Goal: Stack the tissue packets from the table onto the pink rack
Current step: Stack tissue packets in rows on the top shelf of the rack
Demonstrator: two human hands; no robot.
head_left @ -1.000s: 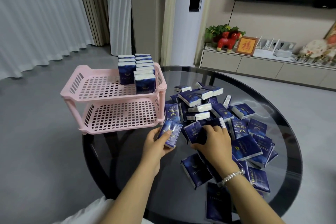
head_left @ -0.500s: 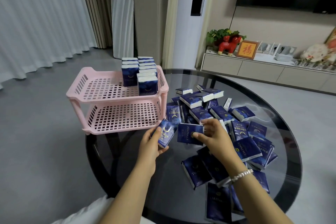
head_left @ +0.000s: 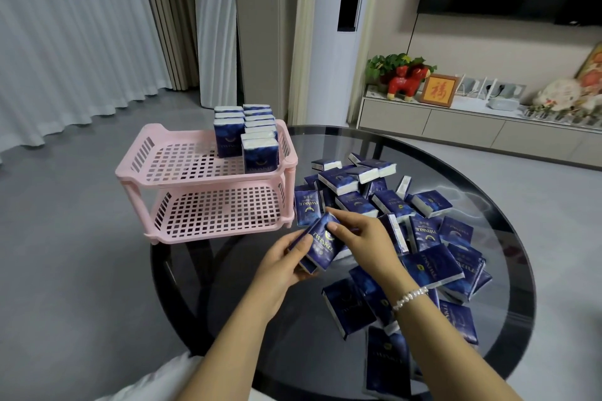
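A pink two-tier rack [head_left: 182, 172] stands on the left part of the round glass table [head_left: 508, 329]. Several dark blue tissue packets [head_left: 254, 137] stand upright in two rows at the back right of its top shelf; the lower shelf holds nothing. A loose heap of blue packets [head_left: 426, 238] lies on the table right of the rack. Just in front of the rack, my left hand [head_left: 286, 264] and my right hand [head_left: 361, 238] meet and together hold a small stack of packets [head_left: 321, 244], the top one tilted.
The table's dark rim [head_left: 163, 270] curves round close below the rack. A grey floor and white curtains lie to the left. A low cabinet [head_left: 456, 120] with a red horse figure, a plant and a framed picture runs along the far wall.
My right hand lifted a packet out of the heap and carried it left onto the packet in my left hand. The two hands now hold the packets together.
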